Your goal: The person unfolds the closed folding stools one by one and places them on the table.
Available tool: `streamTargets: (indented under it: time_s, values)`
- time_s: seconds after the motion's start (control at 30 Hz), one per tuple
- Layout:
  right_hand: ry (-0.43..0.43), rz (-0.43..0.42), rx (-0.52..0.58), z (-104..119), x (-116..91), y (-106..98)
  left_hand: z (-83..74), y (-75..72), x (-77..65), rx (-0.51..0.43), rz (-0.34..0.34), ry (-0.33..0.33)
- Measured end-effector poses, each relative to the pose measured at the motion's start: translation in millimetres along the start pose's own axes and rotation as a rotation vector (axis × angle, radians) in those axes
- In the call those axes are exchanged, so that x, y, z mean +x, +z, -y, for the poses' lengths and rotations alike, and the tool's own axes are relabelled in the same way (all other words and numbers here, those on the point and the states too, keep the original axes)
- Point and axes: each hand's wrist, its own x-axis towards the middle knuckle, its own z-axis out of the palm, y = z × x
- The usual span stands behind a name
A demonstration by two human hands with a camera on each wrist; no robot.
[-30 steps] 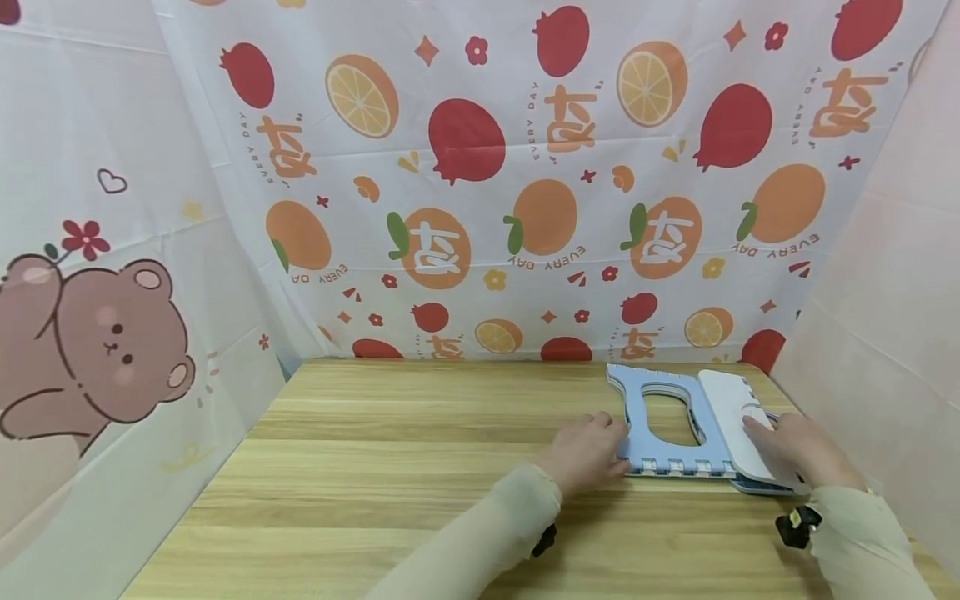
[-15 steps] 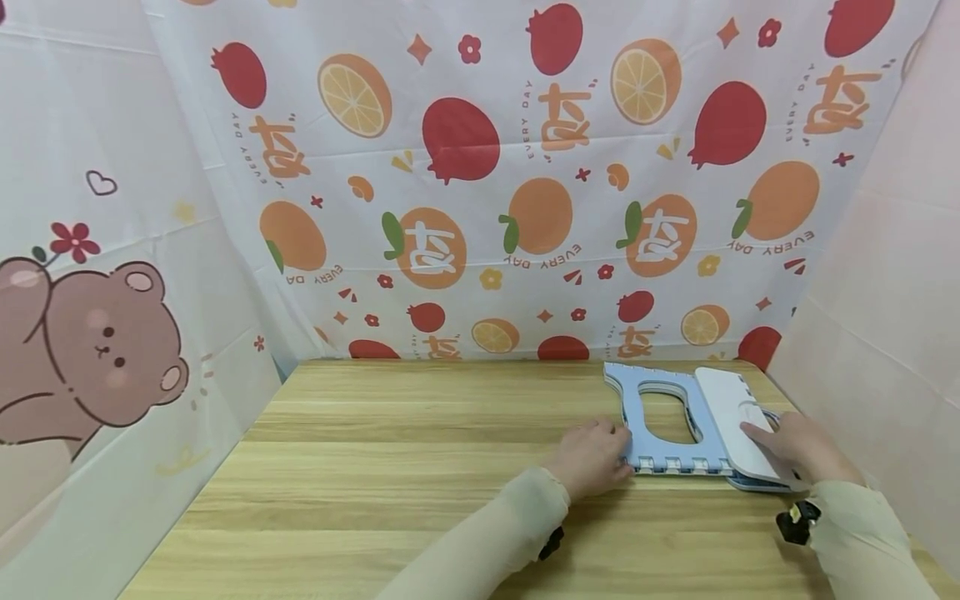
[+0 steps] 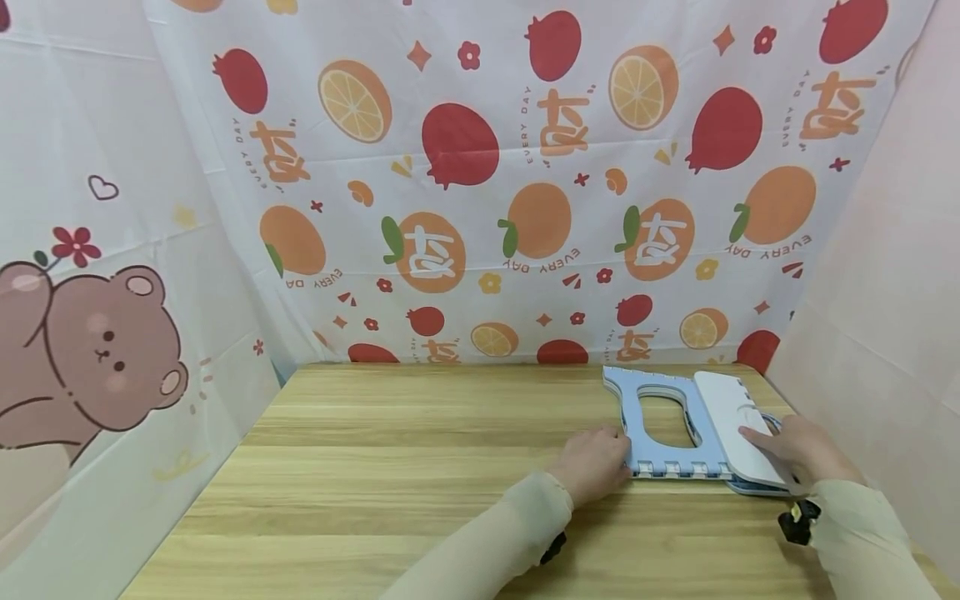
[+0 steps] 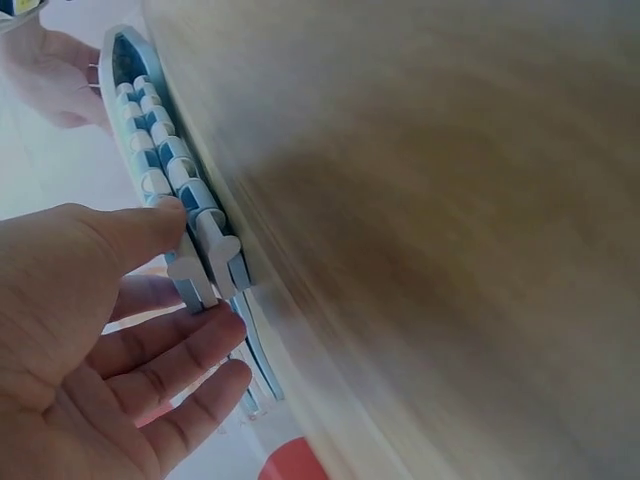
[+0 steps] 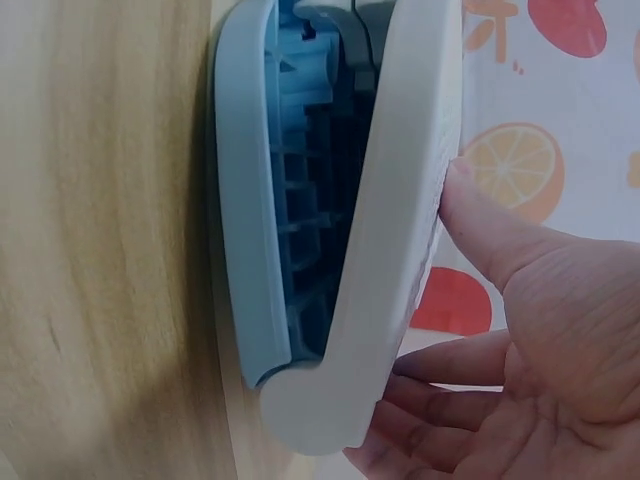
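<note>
A folding step stool, folded nearly flat, lies at the right of the table, with blue leg panels point(image 3: 672, 460) and a white top panel point(image 3: 723, 412). The white panel stands slightly apart from the blue part under it, as the right wrist view shows. My left hand point(image 3: 592, 462) grips the stool's near left corner, thumb point(image 4: 150, 232) on the hinged edge and fingers below. At the other end, my right hand point(image 3: 802, 450) holds the white panel, its thumb point(image 5: 490, 215) lying on the outer face. Its other fingers reach round the panel's edge, tips hidden.
The wooden table point(image 3: 420, 483) spreads out to the left of the stool. A fruit-print curtain point(image 3: 465, 208) hangs along its back edge, and a pale curtain point(image 3: 885, 333) stands close by my right hand. A bear-print curtain point(image 3: 112, 350) hangs on the left.
My left hand has shifted slightly to the right, closer onto the stool's left edge. The stool and my right hand stay nearly in place; the head view has tilted a little.
</note>
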Motion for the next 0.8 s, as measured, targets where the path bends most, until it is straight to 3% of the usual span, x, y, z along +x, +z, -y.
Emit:
streamTargets:
  time_s: [0.57, 0.8]
  values:
    - [-0.017, 0.003, -0.018, -1, 8, 1, -0.2, -3.8, -3.5, 0.018, -0.030, 0.020]
    - [-0.030, -0.017, -0.032, 7, 5, 6, 4.6, -6.3, -8.8, -0.031, -0.018, 0.016]
